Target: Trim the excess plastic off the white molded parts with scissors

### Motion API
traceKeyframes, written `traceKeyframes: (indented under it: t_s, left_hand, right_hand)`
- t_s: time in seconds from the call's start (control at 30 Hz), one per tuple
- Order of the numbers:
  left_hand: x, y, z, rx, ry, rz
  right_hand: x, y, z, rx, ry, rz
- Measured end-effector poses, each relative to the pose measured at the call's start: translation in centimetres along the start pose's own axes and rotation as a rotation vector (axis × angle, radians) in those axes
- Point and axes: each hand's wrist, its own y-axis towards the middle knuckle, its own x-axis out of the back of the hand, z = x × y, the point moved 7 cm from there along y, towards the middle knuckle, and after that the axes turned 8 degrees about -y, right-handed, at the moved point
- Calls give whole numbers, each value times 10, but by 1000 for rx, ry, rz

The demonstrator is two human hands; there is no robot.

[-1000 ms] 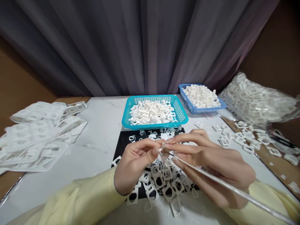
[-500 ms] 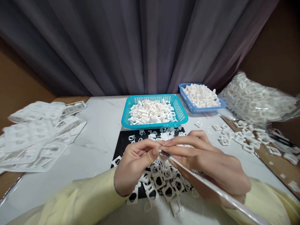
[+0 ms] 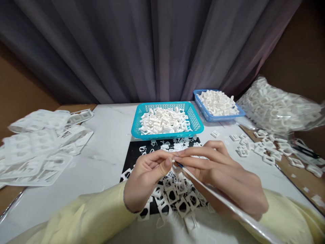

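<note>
My left hand [image 3: 149,176] is closed in a pinch, its thumb and forefinger meeting at a tiny white piece [image 3: 173,160] mostly covered by the fingertips. My right hand [image 3: 225,176] grips a long, thin white sheet [image 3: 220,198], seen nearly edge-on and running to the lower right. A dark blue bit [image 3: 180,165] shows at the sheet's near tip. Fingertips of both hands touch above a black mat [image 3: 130,154]. Flat white frames with cut-out holes [image 3: 182,206] and thin white outlines lie heaped on the mat below.
A turquoise basket [image 3: 167,137] full of small white parts stands behind my hands. Farther right is a blue basket [image 3: 215,118] of similar parts, beside a clear bag [image 3: 281,105] of white pieces. Loose frames [image 3: 269,149] lie at right. Stacked white sheets [image 3: 33,149] lie at left.
My right hand and the sheet have shifted very slightly. My left hand keeps its pinch, nearly still.
</note>
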Motion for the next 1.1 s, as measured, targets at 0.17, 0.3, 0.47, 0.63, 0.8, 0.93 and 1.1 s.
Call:
traceKeyframes:
  t_s: [0.17, 0.3, 0.47, 0.63, 0.8, 0.93, 1.1]
  left_hand:
    - [3, 1, 3, 6, -49, -48]
    - [3, 1, 5, 24, -92, -75]
    - [2, 1, 6, 35, -68, -75]
    - [3, 3, 7, 52, -54, -72]
    - [6, 3, 10, 78, 53, -74]
    - [8, 1, 13, 119, 96, -81]
    - [5, 2, 11, 160, -10, -52]
  right_hand:
    - [-8, 0, 4, 16, -124, 20]
    - [-12, -3, 6, 32, -150, 32]
    - [-15, -4, 1, 30, -192, 70]
    - [-18, -5, 4, 47, -200, 0]
    - [-18, -8, 3, 37, -271, -145]
    - [-16, -4, -6, 111, -374, -95]
    - [5, 7, -23, -127, -70, -84]
